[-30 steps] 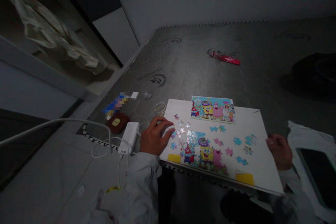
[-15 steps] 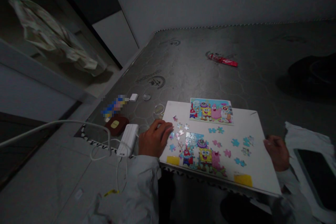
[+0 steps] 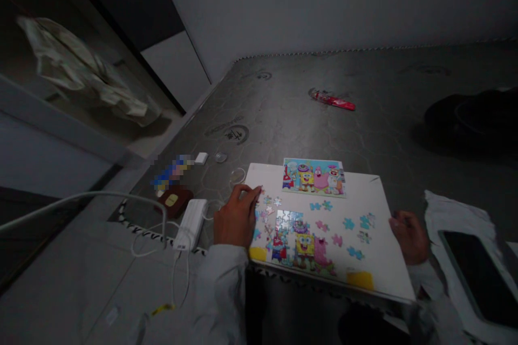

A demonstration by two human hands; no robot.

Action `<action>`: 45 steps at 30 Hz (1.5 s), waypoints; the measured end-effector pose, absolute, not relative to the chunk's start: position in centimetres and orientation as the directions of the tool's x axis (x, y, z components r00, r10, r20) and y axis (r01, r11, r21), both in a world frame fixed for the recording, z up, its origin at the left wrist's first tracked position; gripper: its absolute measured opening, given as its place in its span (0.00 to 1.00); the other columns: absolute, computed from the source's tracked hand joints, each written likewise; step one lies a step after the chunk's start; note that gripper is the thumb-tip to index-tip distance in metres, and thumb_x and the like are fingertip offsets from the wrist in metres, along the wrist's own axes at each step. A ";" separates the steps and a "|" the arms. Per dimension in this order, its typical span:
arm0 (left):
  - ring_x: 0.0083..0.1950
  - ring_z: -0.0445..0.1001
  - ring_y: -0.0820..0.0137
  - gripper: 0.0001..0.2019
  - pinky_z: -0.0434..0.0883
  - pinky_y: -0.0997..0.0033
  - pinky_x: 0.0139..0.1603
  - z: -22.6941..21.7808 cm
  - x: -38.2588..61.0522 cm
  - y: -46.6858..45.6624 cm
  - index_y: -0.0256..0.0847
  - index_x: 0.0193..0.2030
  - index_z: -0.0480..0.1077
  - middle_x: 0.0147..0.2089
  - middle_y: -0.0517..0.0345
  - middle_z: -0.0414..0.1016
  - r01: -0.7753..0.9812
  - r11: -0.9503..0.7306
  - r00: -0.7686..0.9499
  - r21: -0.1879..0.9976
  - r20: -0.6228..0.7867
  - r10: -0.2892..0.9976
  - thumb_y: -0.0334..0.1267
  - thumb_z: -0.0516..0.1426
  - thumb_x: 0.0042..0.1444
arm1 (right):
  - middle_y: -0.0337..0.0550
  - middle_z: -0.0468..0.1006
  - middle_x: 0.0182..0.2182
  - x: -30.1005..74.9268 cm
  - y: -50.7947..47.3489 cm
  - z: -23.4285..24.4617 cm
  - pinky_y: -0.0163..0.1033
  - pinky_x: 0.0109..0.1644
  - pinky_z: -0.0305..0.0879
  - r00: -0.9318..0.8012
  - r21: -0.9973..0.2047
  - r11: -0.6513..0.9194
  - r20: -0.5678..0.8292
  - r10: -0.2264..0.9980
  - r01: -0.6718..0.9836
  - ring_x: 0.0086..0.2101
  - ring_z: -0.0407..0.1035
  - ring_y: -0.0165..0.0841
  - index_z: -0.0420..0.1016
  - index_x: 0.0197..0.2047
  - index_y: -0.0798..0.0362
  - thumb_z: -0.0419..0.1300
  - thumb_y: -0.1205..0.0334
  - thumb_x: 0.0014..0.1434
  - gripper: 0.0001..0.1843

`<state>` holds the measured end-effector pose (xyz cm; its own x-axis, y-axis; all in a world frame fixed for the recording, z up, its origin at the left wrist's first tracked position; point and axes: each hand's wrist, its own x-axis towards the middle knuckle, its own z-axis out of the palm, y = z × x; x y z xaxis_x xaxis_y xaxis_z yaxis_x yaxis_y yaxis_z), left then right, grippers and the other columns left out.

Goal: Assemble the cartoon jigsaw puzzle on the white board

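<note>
My left hand (image 3: 236,216) rests over the left edge of a white board (image 3: 384,259). Its fingers are drawn together, and the fingertips are on a small pinkish puzzle piece (image 3: 263,191) near the upper left. At the board's right edge my right hand (image 3: 411,238) is closed with curled fingers on that edge. A partly joined cartoon puzzle (image 3: 304,246) lies at the lower middle. Loose pieces lie left of it, and blue pieces (image 3: 348,223) and pink pieces (image 3: 337,240) to its right. A printed picture card (image 3: 314,178) lies along the board's top.
Left of the board are a white power bank (image 3: 191,225) with cables, a brown case (image 3: 175,202) and clear round lids (image 3: 238,176). A phone (image 3: 479,275) lies on white material at right. A red wrapper (image 3: 334,101) lies farther back, a dark object (image 3: 469,121) far right.
My left fingertips have moved up and right onto the pinkish piece. My right hand stays at the board's edge. The whole view has shifted slightly.
</note>
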<state>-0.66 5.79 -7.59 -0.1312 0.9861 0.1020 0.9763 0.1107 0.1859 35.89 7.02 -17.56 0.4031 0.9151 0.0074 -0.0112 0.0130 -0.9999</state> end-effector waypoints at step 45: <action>0.44 0.77 0.68 0.06 0.67 0.70 0.39 -8.2 0.7 6.6 0.43 0.46 0.71 0.50 0.57 0.77 0.893 0.147 -0.222 0.426 0.132 0.966 0.39 0.58 0.64 | 0.31 0.63 0.17 36.6 7.3 -18.0 0.32 0.16 0.52 0.377 -1.000 -0.024 -0.028 0.926 -0.014 0.15 0.55 0.26 0.63 0.31 0.48 0.71 0.40 0.46 0.26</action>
<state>0.68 6.63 -8.19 -0.2218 0.9662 0.1315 0.8928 0.1470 0.4259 36.62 7.29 -18.04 0.3772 0.9257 -0.0278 -0.0139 -0.0243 -0.9996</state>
